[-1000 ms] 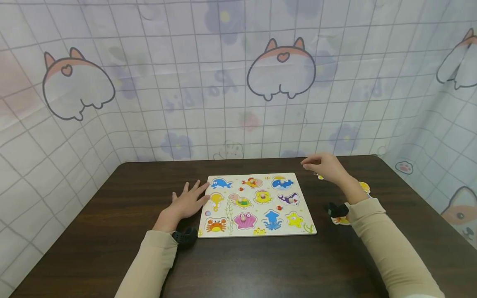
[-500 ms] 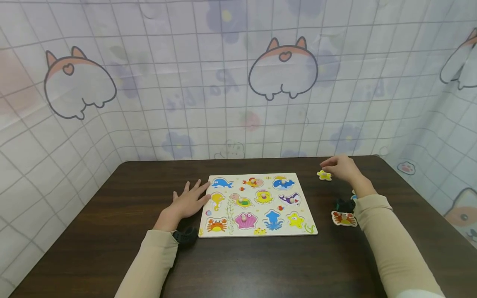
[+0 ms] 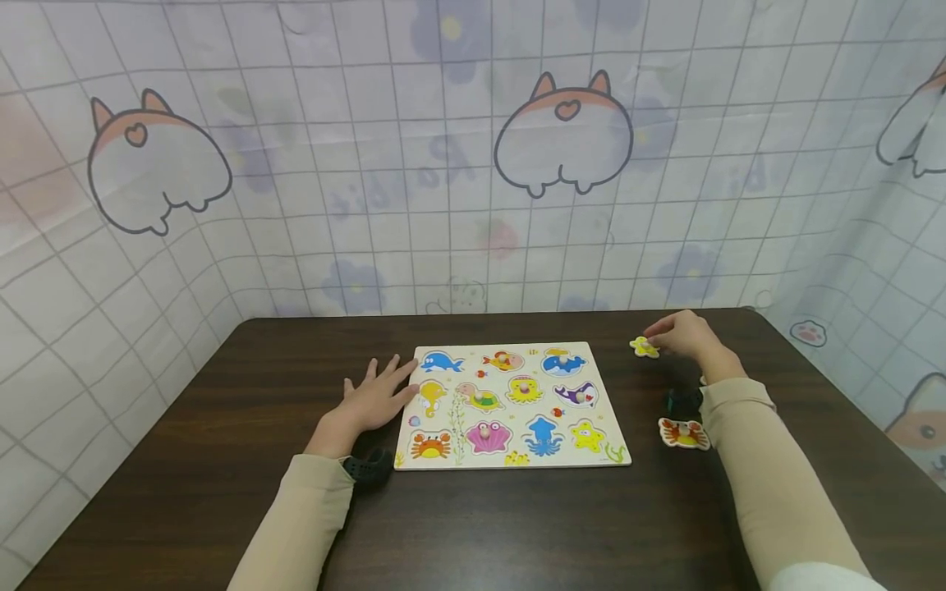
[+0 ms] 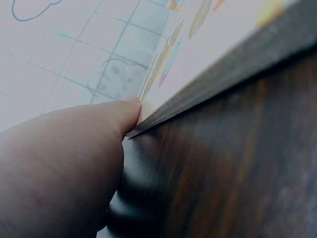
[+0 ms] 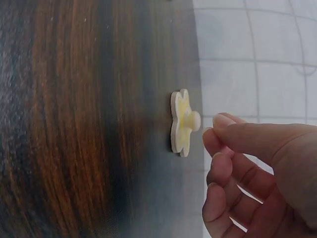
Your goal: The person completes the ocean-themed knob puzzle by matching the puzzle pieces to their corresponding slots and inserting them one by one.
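My left hand [image 3: 373, 400] lies with fingers spread on the table, its fingertips and thumb at the left edge of a pale wooden puzzle board [image 3: 510, 466]. In the left wrist view, the thumb [image 4: 130, 111] touches the board's side. My right hand [image 3: 686, 335] is at the far right beside a yellow star puzzle piece [image 3: 643, 348] on the table. The right wrist view shows the thumb and bent fingers loosely together, just short of the star's round knob [image 5: 196, 121]; they hold nothing. Several sea animals on the board, such as the pink shell [image 3: 488, 437], carry knobs.
A crab piece [image 3: 683, 433] lies on the dark table [image 3: 473, 533] right of the board, near my right wrist. Another piece is mostly hidden behind that wrist. A patterned cloth wall [image 3: 458, 230] rises behind the table.
My right hand has moved rightward and come down beside the star piece, uncovering it and the crab piece. The left hand and the board have stayed in place.
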Action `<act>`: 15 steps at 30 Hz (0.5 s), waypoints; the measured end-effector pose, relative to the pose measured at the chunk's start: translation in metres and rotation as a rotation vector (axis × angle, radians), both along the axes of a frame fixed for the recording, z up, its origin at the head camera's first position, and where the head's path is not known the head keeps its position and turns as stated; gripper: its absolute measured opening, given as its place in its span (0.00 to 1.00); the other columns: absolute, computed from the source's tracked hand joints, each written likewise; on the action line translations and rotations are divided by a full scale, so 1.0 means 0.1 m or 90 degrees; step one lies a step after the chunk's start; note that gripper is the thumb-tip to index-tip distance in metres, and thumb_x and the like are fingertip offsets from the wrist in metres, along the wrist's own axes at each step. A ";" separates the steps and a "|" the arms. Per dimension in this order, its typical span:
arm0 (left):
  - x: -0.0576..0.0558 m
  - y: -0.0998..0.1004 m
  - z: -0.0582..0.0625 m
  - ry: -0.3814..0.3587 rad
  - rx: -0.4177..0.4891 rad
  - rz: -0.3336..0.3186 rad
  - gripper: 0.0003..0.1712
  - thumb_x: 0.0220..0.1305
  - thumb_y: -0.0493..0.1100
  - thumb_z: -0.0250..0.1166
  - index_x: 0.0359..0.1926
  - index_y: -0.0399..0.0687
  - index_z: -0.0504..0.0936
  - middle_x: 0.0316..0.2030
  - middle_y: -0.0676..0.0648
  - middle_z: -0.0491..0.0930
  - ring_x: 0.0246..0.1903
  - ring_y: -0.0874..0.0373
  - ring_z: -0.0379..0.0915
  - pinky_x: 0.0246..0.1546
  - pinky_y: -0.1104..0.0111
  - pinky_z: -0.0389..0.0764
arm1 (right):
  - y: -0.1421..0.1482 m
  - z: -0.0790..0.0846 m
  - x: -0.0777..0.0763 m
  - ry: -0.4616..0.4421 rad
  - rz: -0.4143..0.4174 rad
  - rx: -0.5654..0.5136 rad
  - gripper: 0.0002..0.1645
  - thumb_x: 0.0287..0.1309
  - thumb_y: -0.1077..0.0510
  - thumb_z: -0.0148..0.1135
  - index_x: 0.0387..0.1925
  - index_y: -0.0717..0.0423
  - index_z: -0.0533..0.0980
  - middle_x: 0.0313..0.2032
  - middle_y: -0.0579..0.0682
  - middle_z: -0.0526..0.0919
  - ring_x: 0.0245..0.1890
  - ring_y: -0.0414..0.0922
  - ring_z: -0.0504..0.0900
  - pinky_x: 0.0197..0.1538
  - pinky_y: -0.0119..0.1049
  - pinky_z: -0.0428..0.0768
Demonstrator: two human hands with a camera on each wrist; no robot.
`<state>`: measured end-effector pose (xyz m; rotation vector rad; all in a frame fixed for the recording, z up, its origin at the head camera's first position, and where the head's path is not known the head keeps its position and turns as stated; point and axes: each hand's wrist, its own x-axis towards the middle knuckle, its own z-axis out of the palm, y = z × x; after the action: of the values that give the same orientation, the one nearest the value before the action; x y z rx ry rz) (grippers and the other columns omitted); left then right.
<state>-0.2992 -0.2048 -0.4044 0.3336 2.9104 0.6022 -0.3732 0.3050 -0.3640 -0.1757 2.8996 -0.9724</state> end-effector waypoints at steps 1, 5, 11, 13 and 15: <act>0.00 0.00 0.00 -0.001 0.001 0.001 0.37 0.81 0.59 0.48 0.82 0.54 0.53 0.80 0.37 0.43 0.77 0.29 0.28 0.65 0.25 0.30 | 0.01 0.00 -0.01 -0.004 0.001 0.002 0.18 0.71 0.62 0.60 0.53 0.74 0.80 0.42 0.64 0.87 0.37 0.53 0.85 0.46 0.50 0.83; 0.00 0.01 0.00 -0.002 0.004 0.002 0.37 0.81 0.59 0.48 0.82 0.54 0.53 0.80 0.37 0.43 0.77 0.30 0.28 0.65 0.25 0.29 | 0.03 -0.01 -0.03 -0.017 0.009 0.023 0.19 0.70 0.61 0.60 0.53 0.74 0.80 0.41 0.62 0.87 0.33 0.48 0.83 0.42 0.47 0.83; 0.00 0.02 -0.01 0.000 0.001 0.006 0.37 0.81 0.59 0.48 0.82 0.54 0.53 0.80 0.37 0.43 0.77 0.30 0.28 0.65 0.25 0.30 | 0.04 -0.05 -0.06 -0.032 0.024 0.005 0.19 0.69 0.62 0.61 0.53 0.76 0.79 0.37 0.59 0.87 0.30 0.44 0.82 0.37 0.38 0.82; 0.00 0.01 -0.01 0.002 0.002 0.007 0.37 0.81 0.59 0.49 0.82 0.54 0.54 0.80 0.37 0.44 0.77 0.30 0.28 0.65 0.25 0.30 | 0.04 -0.07 -0.08 -0.032 0.026 0.001 0.19 0.68 0.62 0.62 0.53 0.75 0.79 0.35 0.56 0.87 0.29 0.43 0.81 0.35 0.36 0.81; 0.00 0.01 -0.02 0.003 0.002 0.006 0.37 0.81 0.59 0.49 0.82 0.54 0.54 0.80 0.37 0.44 0.77 0.30 0.28 0.65 0.25 0.30 | 0.04 -0.09 -0.09 -0.034 0.024 -0.002 0.19 0.68 0.61 0.62 0.52 0.75 0.79 0.32 0.53 0.86 0.28 0.43 0.80 0.34 0.36 0.80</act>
<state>-0.2996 -0.2041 -0.4060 0.3226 2.9179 0.6085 -0.3825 0.3095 -0.3730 -0.2004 2.8362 -0.9596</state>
